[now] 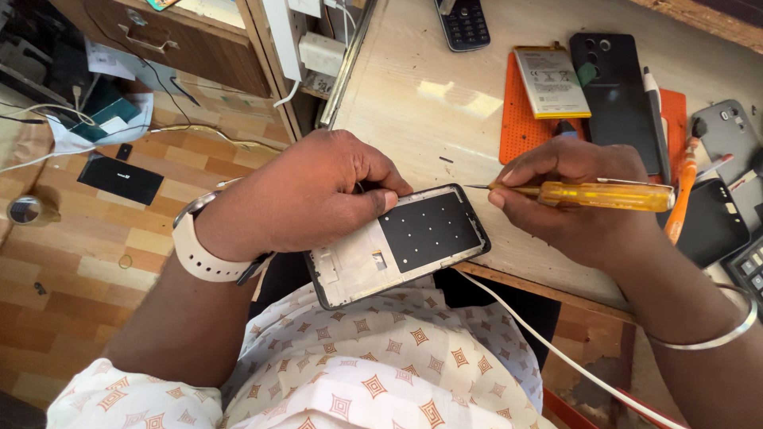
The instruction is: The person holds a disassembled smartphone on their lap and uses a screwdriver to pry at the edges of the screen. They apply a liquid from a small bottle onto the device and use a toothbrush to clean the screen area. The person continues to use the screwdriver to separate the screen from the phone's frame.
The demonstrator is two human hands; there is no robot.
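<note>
My left hand grips an opened phone frame by its upper left edge, thumb lying on the top rim. The frame shows a silver inner plate and a black rectangular patch, and it juts over the table's front edge above my lap. My right hand holds a small screwdriver with a yellow transparent handle. Its thin metal tip points left at the frame's upper right corner, very close to it.
An orange work mat on the pale table carries a phone battery and a black back cover. More phone parts and pens lie at the right. A keypad phone lies at the top. A white cable crosses my lap.
</note>
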